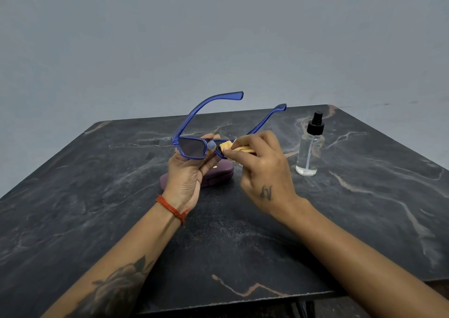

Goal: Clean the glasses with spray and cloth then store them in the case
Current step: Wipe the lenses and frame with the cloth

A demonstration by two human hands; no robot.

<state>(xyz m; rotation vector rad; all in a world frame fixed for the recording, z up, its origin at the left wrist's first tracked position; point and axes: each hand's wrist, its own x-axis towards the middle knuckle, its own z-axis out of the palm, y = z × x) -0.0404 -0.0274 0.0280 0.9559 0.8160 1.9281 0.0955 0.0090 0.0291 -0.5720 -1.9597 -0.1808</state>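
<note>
No writing is readable anywhere. My left hand [188, 172] grips the blue glasses [194, 147] at the bridge, palm toward me, arms pointing away. My right hand [257, 169] pinches the yellow cloth [234, 146] against the right lens. The purple case [218, 175] lies below; the spray bottle [309, 147] stands on the table [243, 244].

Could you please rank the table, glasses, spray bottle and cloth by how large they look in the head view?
1. table
2. glasses, held up nearer the camera, so perhaps flattered
3. spray bottle
4. cloth, mostly hidden in the right hand, so its true size is unsure
</note>
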